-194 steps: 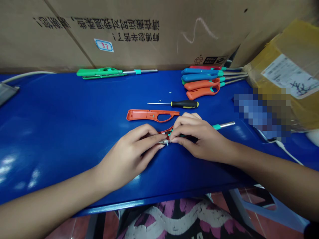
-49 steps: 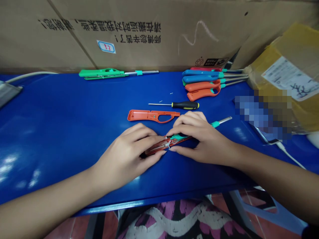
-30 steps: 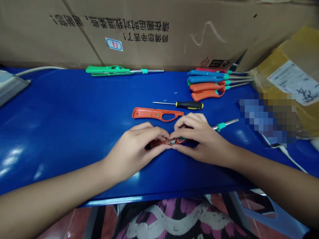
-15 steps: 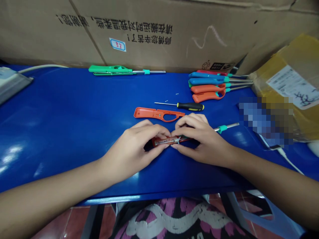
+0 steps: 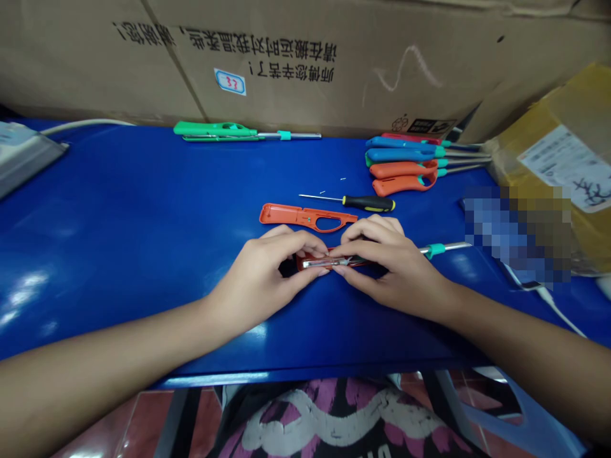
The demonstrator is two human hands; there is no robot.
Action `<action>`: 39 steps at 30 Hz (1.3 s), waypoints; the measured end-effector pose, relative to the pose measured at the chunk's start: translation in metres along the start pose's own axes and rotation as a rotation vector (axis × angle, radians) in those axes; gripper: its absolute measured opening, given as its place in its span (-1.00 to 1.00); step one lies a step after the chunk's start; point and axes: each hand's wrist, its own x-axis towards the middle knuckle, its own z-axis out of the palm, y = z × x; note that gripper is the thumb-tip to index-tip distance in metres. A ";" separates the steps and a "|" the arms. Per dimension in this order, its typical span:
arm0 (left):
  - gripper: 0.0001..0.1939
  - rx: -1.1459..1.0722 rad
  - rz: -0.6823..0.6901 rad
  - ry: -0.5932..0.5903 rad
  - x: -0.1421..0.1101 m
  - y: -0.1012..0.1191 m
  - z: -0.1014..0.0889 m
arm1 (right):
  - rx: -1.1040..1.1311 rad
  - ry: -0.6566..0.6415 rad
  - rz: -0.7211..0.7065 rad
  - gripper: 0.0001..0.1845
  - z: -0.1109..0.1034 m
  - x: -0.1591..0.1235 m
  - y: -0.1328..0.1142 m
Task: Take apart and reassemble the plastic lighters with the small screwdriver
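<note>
Both hands grip an opened orange long-nosed lighter (image 5: 300,261) low over the blue table. A clear inner tank (image 5: 317,261) shows in its handle, and the metal barrel with a teal collar (image 5: 435,250) points right. My left hand (image 5: 272,267) pinches the handle end between thumb and fingers. My right hand (image 5: 386,254) is closed around the middle, hiding the trigger area. Just beyond my fingers lies the loose orange half-shell (image 5: 291,215), its hollow side up. Behind that rests a screwdriver (image 5: 367,203) with a black and yellow handle, near two tiny screws (image 5: 323,192).
A green lighter (image 5: 214,131) lies at the back by a cardboard box (image 5: 296,108). Several blue, red and orange lighters (image 5: 405,168) are grouped at back right. A phone (image 5: 518,238) with a cable and a taped parcel (image 5: 582,235) stand to the right.
The view has shifted slightly. The lighter in my hands is tilted a little differently, and its barrel tip reaches farther right. Both hands keep their pinch.
</note>
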 end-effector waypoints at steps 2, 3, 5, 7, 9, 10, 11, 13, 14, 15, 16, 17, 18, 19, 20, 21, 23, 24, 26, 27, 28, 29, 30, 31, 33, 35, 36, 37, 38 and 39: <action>-0.85 -0.004 -0.003 0.001 0.001 0.000 0.000 | -0.005 0.013 0.011 -0.89 0.001 0.000 0.001; -0.82 0.002 0.000 -0.002 0.001 -0.001 0.000 | -0.008 0.020 0.016 -0.89 0.001 0.000 0.001; -0.78 0.022 0.013 -0.011 0.000 -0.001 0.000 | -0.015 0.031 0.024 -0.89 0.001 0.000 0.002; -0.76 0.030 0.025 -0.020 0.000 -0.002 -0.001 | -0.020 0.039 0.029 -0.88 0.001 0.000 0.002; -0.75 0.027 0.028 -0.024 -0.001 -0.002 -0.001 | -0.023 0.044 0.034 -0.87 0.001 0.000 0.003; -0.75 0.024 0.028 -0.025 -0.001 -0.002 -0.001 | -0.024 0.048 0.035 -0.88 0.001 0.000 0.003; -0.75 0.024 0.029 -0.024 -0.001 -0.002 0.000 | -0.026 0.049 0.034 -0.88 0.002 0.000 0.003; -0.77 0.029 0.038 -0.020 -0.001 -0.002 0.000 | -0.033 0.042 0.025 -0.89 0.001 0.000 0.003; -0.78 0.031 0.047 -0.019 -0.001 -0.002 0.001 | -0.039 0.035 0.016 -0.88 0.001 0.000 0.003; -0.80 0.034 0.056 -0.018 -0.001 -0.002 0.001 | -0.048 0.027 0.005 -0.88 0.001 -0.001 0.003; -0.82 0.037 0.065 -0.020 -0.001 -0.002 0.001 | -0.059 0.019 -0.007 -0.88 0.002 -0.001 0.003; -0.83 0.044 0.073 -0.023 -0.001 -0.002 0.001 | -0.072 0.015 -0.019 -0.87 0.002 -0.002 0.003; -0.84 0.055 0.082 -0.028 -0.001 -0.002 0.001 | -0.084 0.015 -0.028 -0.87 0.002 -0.002 0.003; -0.84 0.068 0.095 -0.033 -0.001 -0.002 0.000 | -0.095 0.017 -0.031 -0.86 0.002 -0.002 0.004; -0.83 0.081 0.112 -0.041 -0.002 -0.002 0.000 | -0.102 0.021 -0.030 -0.86 0.003 -0.002 0.004; -0.81 0.094 0.137 -0.050 -0.002 -0.003 -0.001 | -0.105 0.024 -0.025 -0.85 0.003 -0.002 0.004; -0.75 0.126 0.198 -0.061 -0.003 -0.004 -0.002 | -0.098 0.024 -0.012 -0.85 0.002 -0.002 0.003; -0.73 0.155 0.227 -0.061 -0.004 -0.004 -0.002 | -0.089 0.015 -0.010 -0.86 0.001 -0.001 0.003; -0.70 0.252 0.281 -0.050 -0.005 -0.005 -0.004 | -0.067 -0.012 -0.017 -0.84 -0.003 -0.001 0.004; -0.71 0.313 0.308 -0.045 -0.006 -0.005 -0.004 | -0.057 -0.021 -0.019 -0.81 -0.006 -0.001 0.004; -0.73 0.374 0.337 -0.047 -0.006 -0.005 -0.005 | -0.049 -0.021 -0.019 -0.77 -0.008 -0.001 0.004; -0.74 0.432 0.367 -0.058 -0.007 -0.004 -0.006 | -0.044 -0.009 -0.010 -0.73 -0.011 -0.001 0.005; -0.76 0.486 0.397 -0.073 -0.008 -0.003 -0.007 | -0.042 0.009 0.008 -0.71 -0.013 -0.001 0.006; -0.76 0.542 0.424 -0.089 -0.009 -0.001 -0.008 | -0.043 0.030 0.032 -0.70 -0.015 -0.001 0.007; -0.74 0.666 0.464 -0.118 -0.012 0.005 -0.008 | -0.048 0.055 0.089 -0.73 -0.017 0.000 0.009; -0.69 0.786 0.492 -0.132 -0.016 0.011 -0.008 | -0.054 0.056 0.130 -0.77 -0.016 0.000 0.010; -0.66 0.830 0.499 -0.136 -0.017 0.014 -0.007 | -0.056 0.049 0.141 -0.78 -0.016 0.000 0.011; -0.62 0.862 0.501 -0.143 -0.019 0.017 -0.007 | -0.058 0.040 0.147 -0.78 -0.015 0.001 0.011; -0.60 0.883 0.500 -0.150 -0.021 0.020 -0.006 | -0.062 0.027 0.151 -0.76 -0.014 0.001 0.011; -0.58 0.897 0.493 -0.156 -0.022 0.022 -0.005 | -0.067 0.014 0.155 -0.75 -0.013 0.001 0.011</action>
